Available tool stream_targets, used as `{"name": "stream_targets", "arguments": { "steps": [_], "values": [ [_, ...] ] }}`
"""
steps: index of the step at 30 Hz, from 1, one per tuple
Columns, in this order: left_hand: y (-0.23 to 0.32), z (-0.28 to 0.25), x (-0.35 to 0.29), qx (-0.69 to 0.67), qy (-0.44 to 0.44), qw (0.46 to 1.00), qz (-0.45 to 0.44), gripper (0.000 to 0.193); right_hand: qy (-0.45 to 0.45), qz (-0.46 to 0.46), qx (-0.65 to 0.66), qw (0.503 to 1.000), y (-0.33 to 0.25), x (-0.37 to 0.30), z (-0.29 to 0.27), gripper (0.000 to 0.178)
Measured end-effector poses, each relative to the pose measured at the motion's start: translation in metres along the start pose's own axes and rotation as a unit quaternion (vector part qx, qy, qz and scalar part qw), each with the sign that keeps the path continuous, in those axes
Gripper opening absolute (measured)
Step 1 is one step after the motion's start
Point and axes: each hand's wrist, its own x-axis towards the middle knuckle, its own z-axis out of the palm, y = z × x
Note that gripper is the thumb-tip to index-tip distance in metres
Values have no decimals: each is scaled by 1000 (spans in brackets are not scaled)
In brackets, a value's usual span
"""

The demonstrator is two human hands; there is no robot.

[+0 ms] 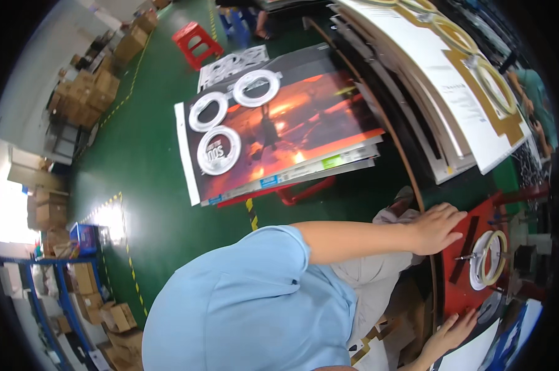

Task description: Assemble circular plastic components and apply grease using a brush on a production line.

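Beyond and between left grip and right grip, both loose and empty, the white ring.

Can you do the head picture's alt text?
Left hand and right hand, both open, at a flat red board bearing a round white ring and round cream ring; three more white rings lie on an orange-printed sheet.

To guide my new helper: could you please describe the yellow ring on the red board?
Start from the tall stack, upper right, and go down to the red board. There, the yellow ring overlaps a white ring. Other yellow rings lie on the stack; only this one is over red.
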Motion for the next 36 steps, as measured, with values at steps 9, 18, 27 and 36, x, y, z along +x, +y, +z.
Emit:
{"name": "stream_targets", "arguments": {
  "steps": [9,18,27,36],
  "values": [
    [-10,7,1,-8,-15,1000,-11,63,42,-42,243,968,-156,-23,-69,22],
    [-10,11,-3,-13,-29,999,-28,65,-231,120,188,947,-130,-121,-6,33],
    [4,-2,1,-15,-97,994,-55,66,-238,90,153,955,-162,-82,59,32],
    [-2,5,-3,-26,-72,995,-68,63,-311,50,106,943,-144,-70,106,31]
  ]
}}
